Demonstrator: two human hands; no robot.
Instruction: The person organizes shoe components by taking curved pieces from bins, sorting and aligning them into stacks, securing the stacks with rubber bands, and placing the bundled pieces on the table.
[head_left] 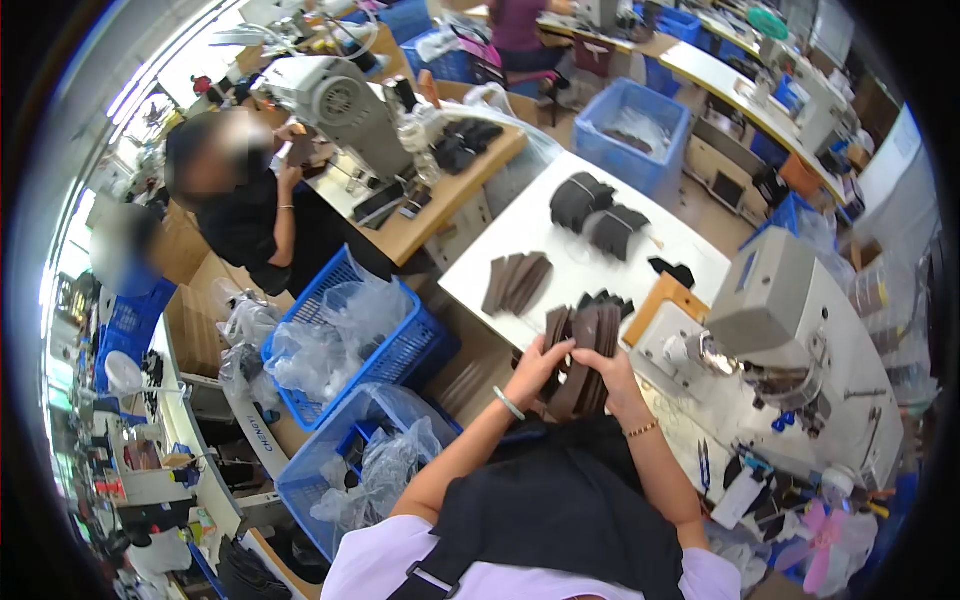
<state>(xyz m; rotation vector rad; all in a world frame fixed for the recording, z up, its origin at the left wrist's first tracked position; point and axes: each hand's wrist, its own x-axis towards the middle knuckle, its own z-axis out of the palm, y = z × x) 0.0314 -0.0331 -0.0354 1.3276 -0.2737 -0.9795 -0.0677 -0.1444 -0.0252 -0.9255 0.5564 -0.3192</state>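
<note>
Both my hands are together over the near edge of the white table (pixel 480 262). My left hand (pixel 541 368) is closed on a stack of brown pieces (pixel 557 330). My right hand (pixel 608 372) grips the brown strips (pixel 594 335) beside it, and the two thumbs nearly meet. Just beyond the hands, a fanned pile of brown strips (pixel 516 283) lies on the table. Farther back are two dark bundles, one black (pixel 580 202) and one dark grey (pixel 616 232). A small black piece (pixel 671 271) lies near the sewing machine.
A sewing machine (pixel 770 285) stands to the right, with blue-handled snips (pixel 704 466) near it. Blue crates (pixel 345 340) holding clear plastic bags are at the left. A co-worker in black (pixel 240 215) sits at another machine (pixel 340 110). A blue bin (pixel 632 130) stands behind the table.
</note>
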